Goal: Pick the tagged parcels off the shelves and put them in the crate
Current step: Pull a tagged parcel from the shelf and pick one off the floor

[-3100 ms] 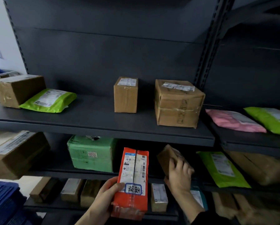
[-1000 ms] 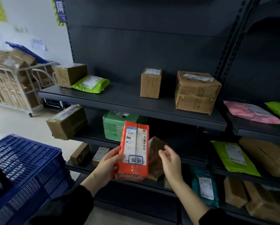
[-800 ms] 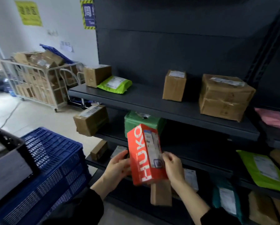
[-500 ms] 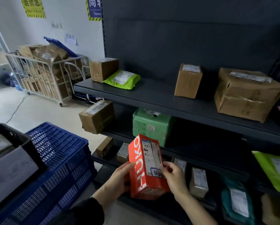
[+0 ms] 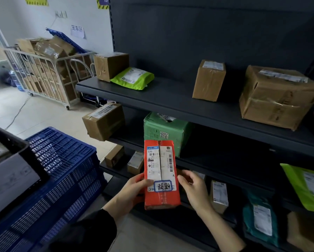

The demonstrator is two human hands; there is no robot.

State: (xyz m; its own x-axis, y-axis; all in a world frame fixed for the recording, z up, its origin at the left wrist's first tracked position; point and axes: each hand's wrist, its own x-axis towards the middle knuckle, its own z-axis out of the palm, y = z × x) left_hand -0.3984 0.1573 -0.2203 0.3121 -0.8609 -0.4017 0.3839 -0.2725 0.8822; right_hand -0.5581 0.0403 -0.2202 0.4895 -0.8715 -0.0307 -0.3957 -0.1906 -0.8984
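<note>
Orange, white-labelled parcel with blue-edged tag, gripped upright by left hand and right hand.

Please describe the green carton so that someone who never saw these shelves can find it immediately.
Start at the dark grey shelving unit and go to the second visible board down. The green carton stands there, directly behind the held orange parcel. It is the only green box and shows a QR code; the neighbouring box is brown.
</note>
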